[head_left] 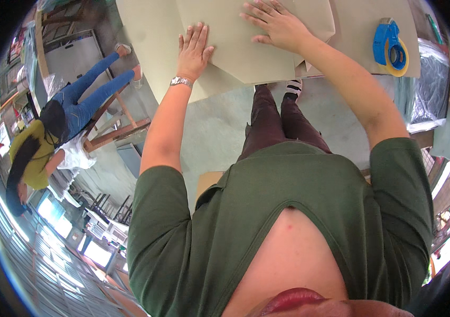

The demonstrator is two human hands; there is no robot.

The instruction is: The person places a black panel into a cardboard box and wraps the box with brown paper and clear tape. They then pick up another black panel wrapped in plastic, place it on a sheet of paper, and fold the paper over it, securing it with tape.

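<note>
On the worktop both hands lay flat on a folded cardboard sheet — left hand near its left edge, right hand nearer the top, fingers spread, grip released, palms pressing not clasping. Blue-and-yellow tape dispenser sat well apart to the right — another person in yellow top and jeans bent over at far left
</note>
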